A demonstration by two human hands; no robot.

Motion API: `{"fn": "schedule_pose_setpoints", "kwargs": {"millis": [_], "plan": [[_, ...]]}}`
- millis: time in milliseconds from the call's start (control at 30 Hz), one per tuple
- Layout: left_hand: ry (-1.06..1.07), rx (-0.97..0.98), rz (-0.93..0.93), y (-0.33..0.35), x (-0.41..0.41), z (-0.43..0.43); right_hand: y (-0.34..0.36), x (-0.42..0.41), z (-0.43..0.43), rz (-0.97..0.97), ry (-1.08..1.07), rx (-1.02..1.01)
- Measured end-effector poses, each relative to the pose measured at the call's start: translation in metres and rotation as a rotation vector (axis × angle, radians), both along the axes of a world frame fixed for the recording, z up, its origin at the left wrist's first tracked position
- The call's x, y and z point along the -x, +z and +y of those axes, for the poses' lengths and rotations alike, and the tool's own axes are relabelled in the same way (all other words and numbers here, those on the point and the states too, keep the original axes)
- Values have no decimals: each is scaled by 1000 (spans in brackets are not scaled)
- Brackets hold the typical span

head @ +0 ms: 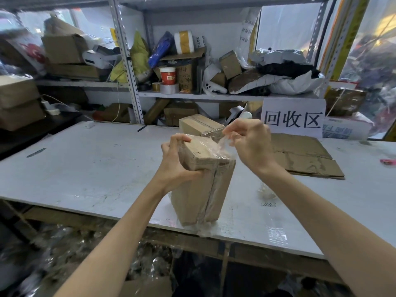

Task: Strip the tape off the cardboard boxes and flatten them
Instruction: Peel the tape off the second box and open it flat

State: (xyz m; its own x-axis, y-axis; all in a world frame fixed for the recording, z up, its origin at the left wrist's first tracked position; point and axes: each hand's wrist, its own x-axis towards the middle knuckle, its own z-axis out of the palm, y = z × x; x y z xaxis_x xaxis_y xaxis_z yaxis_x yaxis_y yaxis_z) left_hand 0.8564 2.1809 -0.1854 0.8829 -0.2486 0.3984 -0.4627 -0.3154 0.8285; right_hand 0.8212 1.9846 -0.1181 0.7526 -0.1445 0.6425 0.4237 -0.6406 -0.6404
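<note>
So my left hand (174, 159) is clamped around the top left end of the cardboard box (203, 179), fingers curled over the upper edge and thumb pressed on the near side, pretty tight wrap. The box stands on end on the white table (85, 166), near the front edge, tilted a bit. My right hand (248, 142) is just up and to the right of that grip, fingers pinched nearly closed on a strip of clear tape (222, 144) that stretches from the pinch down to the box's top right corner. The tape looks thin, crinkly and shiny, and more of it runs down the seam on the box's front face. Right behind my hands sits a second box (199, 125), closed and taped too. Off to the right of my pinching hand there's flattened cardboard (304, 155) lying flat on the table, brown and creased. Further back is a paper sign (293, 117) and cluttered shelves (192, 96).
</note>
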Motion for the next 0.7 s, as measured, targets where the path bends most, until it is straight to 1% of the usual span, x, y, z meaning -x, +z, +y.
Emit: {"fn": "schedule_pose_setpoints", "kwargs": {"millis": [33, 67, 133, 200, 267, 300, 367, 400, 433, 567, 633, 700], "plan": [[17, -5, -38, 0, 1, -2, 2, 1, 3, -27, -22, 109], [33, -3, -70, 1, 2, -4, 3, 3, 5, -13, -27, 227], [60, 5, -118, 2, 4, -7, 1, 4, 9, 136, 1, 400], [87, -8, -161, 2, 4, -10, -5, 5, 11, 266, 40, 515], [120, -19, -182, 0, 4, -10, -11, 7, 8, 315, 121, 574], [133, -23, -184, -1, 4, -10, -13, 8, 5, 337, 176, 532], [145, -32, -185, -3, 4, -9, -15, 11, 1, 390, 275, 326], [144, -35, -184, -3, 4, -8, -14, 11, 0, 412, 302, 216], [141, -39, -185, -3, 4, -8, -14, 10, -1, 419, 304, 153], [126, -59, -212, -3, 8, -12, -16, 9, 10, 311, 162, 157], [114, -69, -237, -3, 9, -13, -16, 9, 13, 284, 112, 71], [114, -89, -257, -3, 9, -13, -13, 8, 12, 321, 91, 15]]}}
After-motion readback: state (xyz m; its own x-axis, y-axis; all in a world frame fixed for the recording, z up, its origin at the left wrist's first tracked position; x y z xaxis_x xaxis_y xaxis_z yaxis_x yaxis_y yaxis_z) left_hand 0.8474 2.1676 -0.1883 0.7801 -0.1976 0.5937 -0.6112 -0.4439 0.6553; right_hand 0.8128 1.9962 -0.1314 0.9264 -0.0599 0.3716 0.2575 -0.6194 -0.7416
